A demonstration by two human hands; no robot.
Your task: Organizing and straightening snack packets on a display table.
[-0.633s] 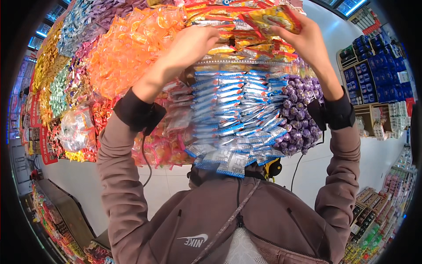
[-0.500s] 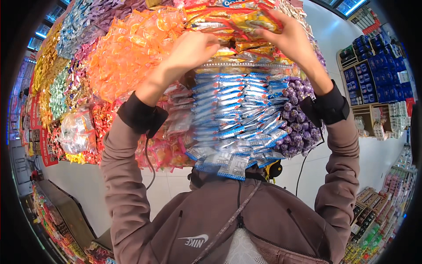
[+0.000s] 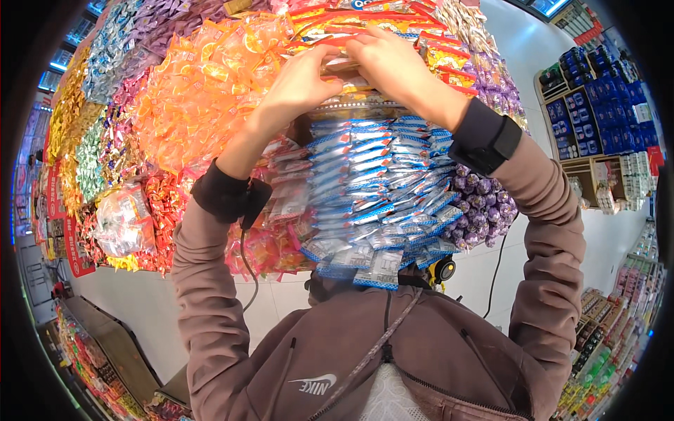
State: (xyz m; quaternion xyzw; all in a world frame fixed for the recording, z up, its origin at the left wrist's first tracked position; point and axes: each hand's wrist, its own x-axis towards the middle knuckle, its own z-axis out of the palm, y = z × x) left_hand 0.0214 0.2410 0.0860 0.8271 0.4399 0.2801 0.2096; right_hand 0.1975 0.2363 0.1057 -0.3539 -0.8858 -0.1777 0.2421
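My left hand (image 3: pixel 305 81) curls at the left end of red-and-yellow snack packets (image 3: pixel 449 63) in the upper middle of the display. Beside it, my right hand (image 3: pixel 390 63) bends its fingers down into the same packets; both hands' fingertips are partly hidden, so what they grip is unclear. Just below runs a clear divider strip (image 3: pixel 361 105), then stacked blue-and-white packets (image 3: pixel 379 179). Orange wrapped candies (image 3: pixel 200 91) heap to the left, and purple round wrapped sweets (image 3: pixel 477 207) lie to the right.
Pink packets (image 3: pixel 270 245) and a clear bag (image 3: pixel 121 216) sit at the display's near left. Shelving with blue goods (image 3: pixel 607 105) stands at the right across a pale floor (image 3: pixel 277 291). A dark-edged counter (image 3: pixel 102 344) is at the lower left.
My right hand has moved left and inward, closer to my left hand. The yellow packet it held up earlier is no longer distinguishable. My left hand has shifted slightly.
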